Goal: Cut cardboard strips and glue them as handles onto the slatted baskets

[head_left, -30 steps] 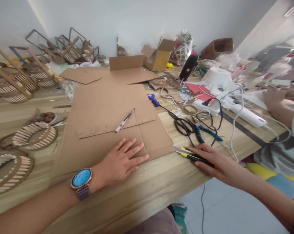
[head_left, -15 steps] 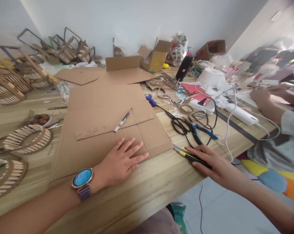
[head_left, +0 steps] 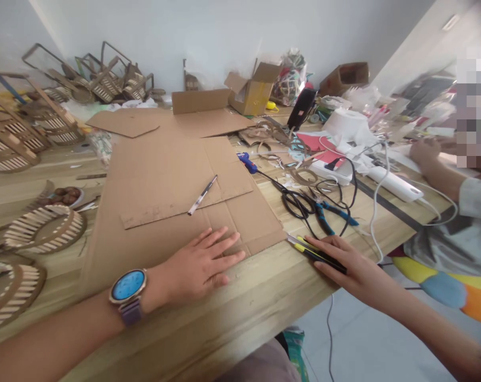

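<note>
My left hand (head_left: 203, 260) lies flat with fingers spread on the front edge of a large cardboard sheet (head_left: 260, 228). A smartwatch (head_left: 128, 286) is on that wrist. In my right hand (head_left: 344, 260) is a black and yellow utility knife (head_left: 310, 251), its blade out and pointing left, close to the sheet's right front corner. A smaller flat cardboard piece (head_left: 172, 175) rests on the big sheet, and a pen (head_left: 203, 194) lies across it. Just beyond the knife are blue-handled pliers (head_left: 334, 215).
Right of the cardboard lie a blue glue gun (head_left: 247, 162), a coiled black cord (head_left: 298, 204), a white power strip (head_left: 395, 183) and a paper roll (head_left: 348, 124). Slatted wooden baskets (head_left: 45, 228) stand at left. Another person's arm (head_left: 439, 164) is at far right.
The camera view has shifted slightly. My left hand has stayed flat on the cardboard with a small shift of the fingers. My right hand still holds the knife in nearly the same place.
</note>
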The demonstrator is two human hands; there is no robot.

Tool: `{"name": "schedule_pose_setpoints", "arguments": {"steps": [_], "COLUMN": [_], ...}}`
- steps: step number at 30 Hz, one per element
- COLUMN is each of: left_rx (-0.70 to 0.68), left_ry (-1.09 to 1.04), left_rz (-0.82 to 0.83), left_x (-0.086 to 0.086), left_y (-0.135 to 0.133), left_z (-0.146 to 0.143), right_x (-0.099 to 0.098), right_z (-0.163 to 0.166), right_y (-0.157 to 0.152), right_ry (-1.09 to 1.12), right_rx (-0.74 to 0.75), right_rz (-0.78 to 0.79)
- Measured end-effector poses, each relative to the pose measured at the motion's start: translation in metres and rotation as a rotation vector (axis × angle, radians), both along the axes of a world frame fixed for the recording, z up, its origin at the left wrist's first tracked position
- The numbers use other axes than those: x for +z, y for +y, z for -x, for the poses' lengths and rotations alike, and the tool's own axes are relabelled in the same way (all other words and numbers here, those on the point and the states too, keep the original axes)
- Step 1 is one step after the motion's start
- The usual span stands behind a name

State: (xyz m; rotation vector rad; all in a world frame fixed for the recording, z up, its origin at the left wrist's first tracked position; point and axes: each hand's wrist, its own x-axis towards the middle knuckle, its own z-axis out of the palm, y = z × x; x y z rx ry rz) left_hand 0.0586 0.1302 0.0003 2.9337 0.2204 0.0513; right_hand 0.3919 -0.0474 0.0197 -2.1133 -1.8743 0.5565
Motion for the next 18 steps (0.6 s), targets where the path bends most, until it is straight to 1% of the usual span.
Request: {"name": "schedule_pose_setpoints", "arguments": {"steps": [1,3,8,14,18], "left_rx": [-0.038,-0.068,-0.031,-0.014,-0.003], "left_ry": [-0.008,-0.014,0.036,0.033,0.012], "left_rz": [0.005,-0.004,-0.034,-0.016,-0.017], "left_x": [0.000,-0.002,-0.008,-0.004,-0.007], "left_y": [0.002,0.005,0.003,0.000,0.001], "left_z": [0.004,0.009,0.008,0.006,0.007], "right_x": [0.000,0.001,0.002,0.002,-0.001], "right_z": [0.001,0.003,0.007,0.013,0.017], "right_y": [0.000,0.000,-0.004,-0.006,-0.010], "right_ry": [-0.004,-0.010,-0.022,-0.032,-0.028], "right_rx": [0.001,0.011,0.022,-0.014,-0.016], "right_rz": [-0.003,-0.011,-0.034,-0.034,-0.077]}}
